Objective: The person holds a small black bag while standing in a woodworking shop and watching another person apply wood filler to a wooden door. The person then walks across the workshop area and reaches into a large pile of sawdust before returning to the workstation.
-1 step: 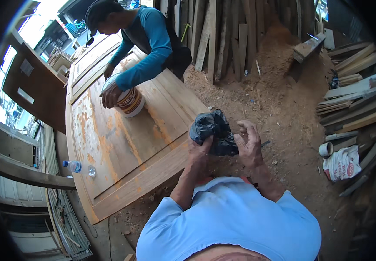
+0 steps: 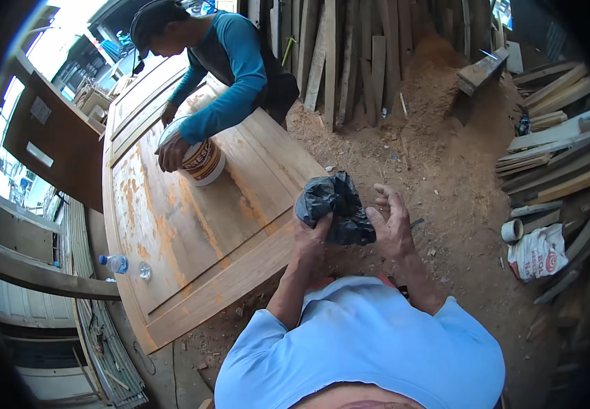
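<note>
A crumpled black plastic bag (image 2: pixel 341 204) is held in front of me, near the close right corner of a wooden door panel (image 2: pixel 254 262). My left hand (image 2: pixel 312 235) grips the bag at its left side, thumb on top. Beside the bag's right edge is my right hand (image 2: pixel 395 223), its thumb and bent fingers apart and nothing visible between them. The thumb lies close to the plastic; I cannot tell if it touches. The panel lies flat, with orange-brown patches of filler or stain across its surface.
Across the panel a person in teal sleeves (image 2: pixel 240 75) leans over, hands on a white bucket (image 2: pixel 206 167). Small clear bottles (image 2: pixel 119 264) stand at its left edge. Planks (image 2: pixel 349 61) lean at the back; stacked boards (image 2: pixel 561 157), a tape roll (image 2: pixel 512 231) and a white sack (image 2: pixel 539 253) lie right.
My right fingers have shifted very slightly, and the view has moved a little. The bag stays in my left hand.
</note>
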Demonstrator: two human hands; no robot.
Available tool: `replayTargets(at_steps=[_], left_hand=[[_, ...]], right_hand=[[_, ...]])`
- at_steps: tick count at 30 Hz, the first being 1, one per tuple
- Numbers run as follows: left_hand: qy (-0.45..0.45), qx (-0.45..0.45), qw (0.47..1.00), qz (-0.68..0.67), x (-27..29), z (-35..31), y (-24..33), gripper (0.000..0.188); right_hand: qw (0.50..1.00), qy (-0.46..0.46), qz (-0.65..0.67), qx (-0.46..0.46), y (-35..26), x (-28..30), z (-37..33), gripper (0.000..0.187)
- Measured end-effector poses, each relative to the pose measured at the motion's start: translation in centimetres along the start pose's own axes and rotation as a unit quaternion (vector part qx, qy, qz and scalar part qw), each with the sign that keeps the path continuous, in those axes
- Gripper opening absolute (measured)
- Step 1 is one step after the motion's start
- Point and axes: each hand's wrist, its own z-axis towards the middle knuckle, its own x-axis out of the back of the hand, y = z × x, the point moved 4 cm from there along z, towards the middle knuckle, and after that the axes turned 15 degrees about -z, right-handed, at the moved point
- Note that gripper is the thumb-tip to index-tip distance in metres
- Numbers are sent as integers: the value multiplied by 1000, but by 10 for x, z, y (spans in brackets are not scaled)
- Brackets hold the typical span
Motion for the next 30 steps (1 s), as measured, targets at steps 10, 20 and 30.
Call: replayTargets(at_steps=[10, 20, 30], left_hand=[[-133, 66, 987, -58, 8, 8, -14, 57], [-94, 17, 995, -43, 20, 11, -17, 54], [-104, 19, 990, 97, -23, -3, -1, 76]], right_hand=[[947, -124, 292, -40, 44, -23, 28, 29], [960, -111, 26, 256, -32, -6, -9, 17], [983, -113, 139, 32, -4, -17, 10, 27]])
